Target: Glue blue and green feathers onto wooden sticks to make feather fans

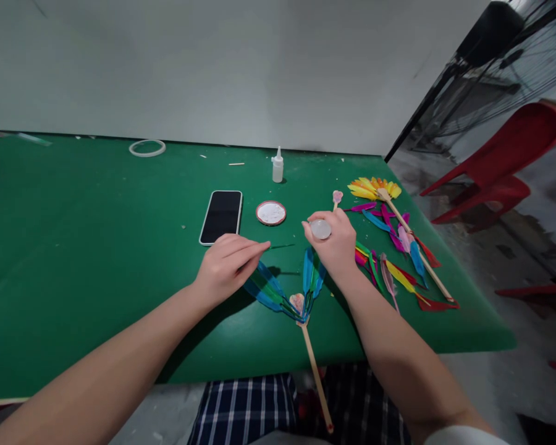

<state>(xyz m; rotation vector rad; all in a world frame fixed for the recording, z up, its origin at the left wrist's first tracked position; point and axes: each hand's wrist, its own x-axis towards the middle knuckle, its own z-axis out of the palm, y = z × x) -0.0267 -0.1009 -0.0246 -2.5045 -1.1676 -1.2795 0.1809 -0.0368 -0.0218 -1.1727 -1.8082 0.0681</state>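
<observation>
My left hand pinches a thin green feather, of which just the narrow stem shows beyond the fingertips. My right hand is closed round a small whitish bottle, its round end facing me and the rest hidden by the fingers. Below and between the hands lies a wooden stick with a heart-shaped head, its lower end jutting past the table edge over my lap. Blue and green feathers fan out from the head in two groups, left and right.
A phone, a round dish of white paste and a white nozzle bottle stand beyond my hands. At right lie loose coloured feathers and a yellow-feathered stick. A tape ring lies far left; a red chair stands right.
</observation>
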